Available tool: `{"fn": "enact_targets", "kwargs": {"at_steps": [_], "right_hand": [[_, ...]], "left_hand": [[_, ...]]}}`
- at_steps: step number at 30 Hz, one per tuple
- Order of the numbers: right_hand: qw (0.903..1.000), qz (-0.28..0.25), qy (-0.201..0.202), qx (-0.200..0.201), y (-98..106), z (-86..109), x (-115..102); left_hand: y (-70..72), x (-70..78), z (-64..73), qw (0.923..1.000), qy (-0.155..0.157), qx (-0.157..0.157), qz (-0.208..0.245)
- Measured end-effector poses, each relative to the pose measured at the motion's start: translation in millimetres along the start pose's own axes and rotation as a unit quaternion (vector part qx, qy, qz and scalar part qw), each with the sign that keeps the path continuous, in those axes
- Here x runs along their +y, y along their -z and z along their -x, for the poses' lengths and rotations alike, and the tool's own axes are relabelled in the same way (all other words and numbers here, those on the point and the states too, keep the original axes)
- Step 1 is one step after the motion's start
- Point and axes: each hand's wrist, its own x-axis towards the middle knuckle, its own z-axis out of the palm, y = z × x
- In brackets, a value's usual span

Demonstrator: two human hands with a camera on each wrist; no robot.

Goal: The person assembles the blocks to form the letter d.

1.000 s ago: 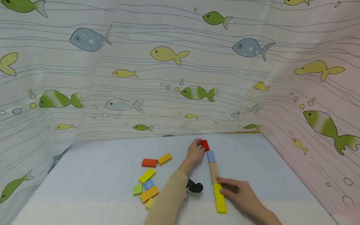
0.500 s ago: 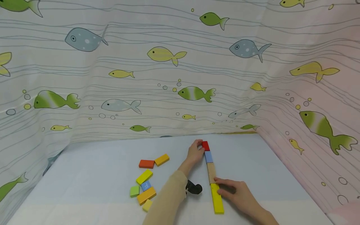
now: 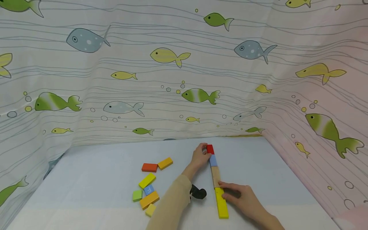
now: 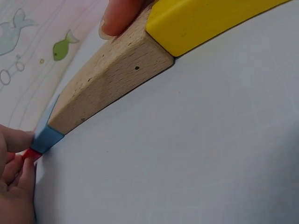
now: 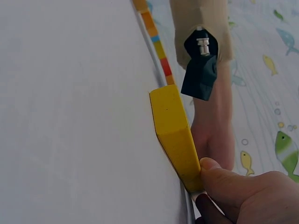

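Red block [image 3: 210,149] is the one to look at: a second ago it sat skewed at the far end with its near corner off to one side, and now it's butted up against the blue block [image 3: 213,160] and pretty much square with it. So, far as I can judge, the row now reads as one line on the table [image 3: 258,179]: red, blue, wood block [image 3: 215,176], yellow block [image 3: 221,206], end to end with no obvious gaps. Left hand [image 3: 200,156] is at that far end, fingers on the red block's left side, and the thumb has slipped down a touch so it's against the blue one. Honestly can't tell if those fingers are gripping red or just nudging it, since the wrist view hides part of it. Right hand [image 3: 248,199] hasn't really budged: index finger stretched out to the wood block, thumb against the yellow block's right side, so I'd call that steadying rather than grabbing. Loose blocks [image 3: 149,200] are off to the left, well apart from the row, same layout as half a second ago.
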Motion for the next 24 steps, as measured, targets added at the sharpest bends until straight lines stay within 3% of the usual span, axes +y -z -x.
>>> {"fn": "enact_targets", "kwargs": {"at_steps": [18,24], "right_hand": [[0.9998,0.002,0.019,-0.005,1.9,-0.3,0.8],[0.9998,-0.001,0.016,-0.008,1.7,0.4,0.2]], "left_hand": [[1.3,1.3,2.1,0.9995,-0.003,-0.012,-0.028],[1.3,1.9,4.3,0.9997,-0.006,-0.012,-0.018]]}}
